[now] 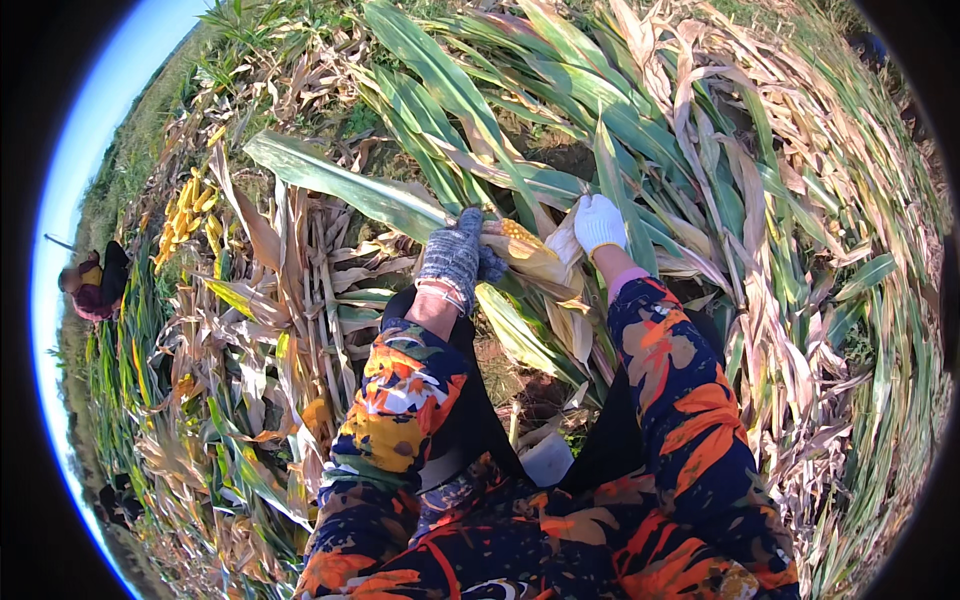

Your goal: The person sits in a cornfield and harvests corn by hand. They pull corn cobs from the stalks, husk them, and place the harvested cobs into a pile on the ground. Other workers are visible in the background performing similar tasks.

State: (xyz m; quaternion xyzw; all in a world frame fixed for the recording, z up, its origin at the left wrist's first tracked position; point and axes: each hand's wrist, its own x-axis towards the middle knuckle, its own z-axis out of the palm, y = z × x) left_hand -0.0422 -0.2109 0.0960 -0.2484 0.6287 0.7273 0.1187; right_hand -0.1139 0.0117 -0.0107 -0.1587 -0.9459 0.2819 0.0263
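Note:
Near the middle, my left hand, in a grey knit glove, is closed around the stalk or ear end beside a long green corn leaf. A corn ear shows yellow kernels at its tip, with dry husk still around its lower part, just right of that hand. My right hand, in a white glove, grips the pale dry husk on the ear's other side. The fingertips of both hands are partly hidden. Green and dry corn leaves lie under and around the hands.
A pile of husked yellow corn ears lies at the left. Cut corn stalks with dry leaves cover the ground, and more stalks lie along the right. Another person is low to the ground at the far left.

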